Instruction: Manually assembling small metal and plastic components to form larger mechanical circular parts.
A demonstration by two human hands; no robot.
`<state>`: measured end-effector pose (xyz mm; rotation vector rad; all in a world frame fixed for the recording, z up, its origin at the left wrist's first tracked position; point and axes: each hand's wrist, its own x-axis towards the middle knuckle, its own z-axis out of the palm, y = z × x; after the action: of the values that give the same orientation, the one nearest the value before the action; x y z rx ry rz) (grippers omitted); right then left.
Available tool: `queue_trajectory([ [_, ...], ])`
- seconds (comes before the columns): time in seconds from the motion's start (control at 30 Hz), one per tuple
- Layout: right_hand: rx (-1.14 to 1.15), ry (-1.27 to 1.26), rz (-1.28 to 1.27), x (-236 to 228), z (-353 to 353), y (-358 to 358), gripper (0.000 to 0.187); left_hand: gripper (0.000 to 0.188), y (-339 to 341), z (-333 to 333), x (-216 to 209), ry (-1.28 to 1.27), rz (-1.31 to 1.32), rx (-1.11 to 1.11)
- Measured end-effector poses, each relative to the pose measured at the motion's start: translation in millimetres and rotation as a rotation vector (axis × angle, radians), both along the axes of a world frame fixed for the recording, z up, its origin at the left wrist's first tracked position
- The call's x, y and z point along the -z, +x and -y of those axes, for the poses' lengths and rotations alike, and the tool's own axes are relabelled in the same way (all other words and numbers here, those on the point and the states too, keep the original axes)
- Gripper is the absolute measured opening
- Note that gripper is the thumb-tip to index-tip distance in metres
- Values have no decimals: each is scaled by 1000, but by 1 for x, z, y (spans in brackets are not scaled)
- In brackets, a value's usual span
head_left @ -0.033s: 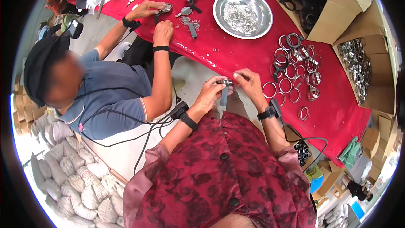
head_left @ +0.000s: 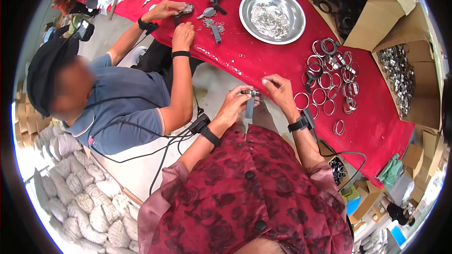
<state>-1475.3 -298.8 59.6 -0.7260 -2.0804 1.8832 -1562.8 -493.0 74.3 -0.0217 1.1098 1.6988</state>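
Observation:
My left hand [head_left: 231, 107] is closed around a ring-shaped metal band [head_left: 251, 92] with a flat grey handle [head_left: 249, 107] that hangs downward. It holds this piece just off the front edge of the red-covered table [head_left: 367, 136], above my lap. To its right, my right hand [head_left: 278, 89] is raised at the table edge, a short gap from the band. Its thumb and forefinger are pinched together. Whether something small lies between those fingertips I cannot make out. A pile of silver rings [head_left: 325, 80] lies on the table beyond my right hand.
A steel bowl [head_left: 299, 21] of small metal parts stands at the back. Cardboard boxes hold black rings [head_left: 325, 6] and silver parts [head_left: 398, 77]. At left, a co-worker [head_left: 127, 94] handles a similar piece [head_left: 186, 9]. Cables [head_left: 346, 154] run from my wrists. White sacks [head_left: 89, 197] are stacked lower left.

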Motion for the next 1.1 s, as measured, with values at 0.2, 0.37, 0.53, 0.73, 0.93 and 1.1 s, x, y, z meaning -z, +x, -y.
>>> queue_trajectory([
  [0.2,-99,-135,136,32,-20,-66,16,36,-7,15,-2,14,-1,-86],
  [0.37,-133,510,67,73,-20,-117,18,39,-10,22,-4,19,-6,-125],
  [0.53,-197,810,162,77,-1,-140,18,40,-7,28,-7,-28,-7,-141],
  [0.73,-254,877,114,78,-1,-141,12,39,-8,28,-9,-1,-9,-152],
  [0.93,-268,525,-9,51,-22,-120,9,38,-15,26,-16,52,-17,-144],
  [1.1,-310,-210,-22,-18,-21,-82,3,39,-19,22,-28,81,-45,-132],
])
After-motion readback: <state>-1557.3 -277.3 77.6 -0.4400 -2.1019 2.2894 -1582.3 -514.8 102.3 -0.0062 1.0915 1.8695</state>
